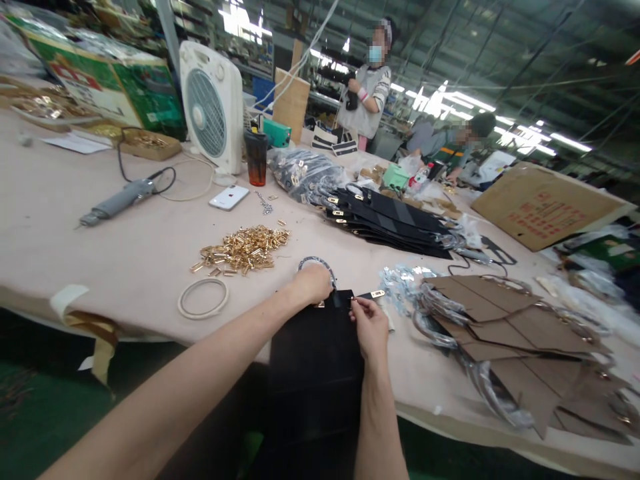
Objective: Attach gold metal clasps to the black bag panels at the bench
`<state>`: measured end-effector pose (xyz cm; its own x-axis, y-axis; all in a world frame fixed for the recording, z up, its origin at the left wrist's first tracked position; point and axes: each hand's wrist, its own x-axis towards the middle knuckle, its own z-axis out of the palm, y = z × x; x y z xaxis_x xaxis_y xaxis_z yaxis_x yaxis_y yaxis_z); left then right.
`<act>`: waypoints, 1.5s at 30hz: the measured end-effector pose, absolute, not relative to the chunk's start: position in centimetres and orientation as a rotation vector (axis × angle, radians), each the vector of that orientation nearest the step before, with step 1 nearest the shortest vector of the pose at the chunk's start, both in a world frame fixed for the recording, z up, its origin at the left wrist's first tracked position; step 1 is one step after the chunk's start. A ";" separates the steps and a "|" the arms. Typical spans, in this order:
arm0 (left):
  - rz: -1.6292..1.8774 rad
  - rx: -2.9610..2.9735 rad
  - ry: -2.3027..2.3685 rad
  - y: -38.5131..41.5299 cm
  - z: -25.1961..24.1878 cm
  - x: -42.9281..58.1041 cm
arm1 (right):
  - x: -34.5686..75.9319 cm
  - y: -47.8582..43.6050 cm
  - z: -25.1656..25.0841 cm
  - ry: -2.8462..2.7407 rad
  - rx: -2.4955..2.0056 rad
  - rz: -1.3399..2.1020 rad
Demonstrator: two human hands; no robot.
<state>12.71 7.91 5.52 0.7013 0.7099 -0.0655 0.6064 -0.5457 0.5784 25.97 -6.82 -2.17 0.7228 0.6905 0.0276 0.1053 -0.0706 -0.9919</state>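
Observation:
A black bag panel (315, 360) hangs over the table's front edge toward me. At its top, a ring-like handle wrapped in clear film (318, 259) stands up behind my left hand (314, 284), which is closed on the panel's upper edge; its fingertips are hidden. Beside it, my right hand (370, 323) pinches a small gold fitting (353, 301) at the panel's top right corner. A black strap with a gold plate (377, 294) sticks out to the right, just beyond the fingers. Under my left hand a small gold piece (320, 305) shows on the panel.
Loose gold fittings (245, 250) lie in a pile behind a tape roll (203, 299). Farther back are an electric screwdriver (117, 201), phone (229, 197), tumbler (257, 159) and fan (213, 107). Black panels (390, 220) and brown panels (525, 333) are stacked rightward. Two people work beyond.

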 end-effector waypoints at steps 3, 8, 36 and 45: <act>0.205 2.291 0.985 7.9 4.6 12.4 | 26.1 -6.9 -2.1 -0.669 -1.566 0.569; 0.226 2.116 0.992 8.1 3.0 13.6 | 25.6 -7.2 -1.9 -0.713 -1.562 0.569; 0.448 1.607 0.865 7.8 0.8 13.0 | 22.5 -6.7 -0.5 -1.029 -1.800 0.110; 0.457 1.455 0.862 7.2 2.1 12.8 | 22.7 -8.1 0.2 -0.768 -1.614 0.113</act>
<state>12.82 7.25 2.09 0.6339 0.7389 -0.2286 0.2262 0.1056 0.9683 22.70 -8.06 0.15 0.7711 0.5324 0.3492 0.4091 0.0060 -0.9125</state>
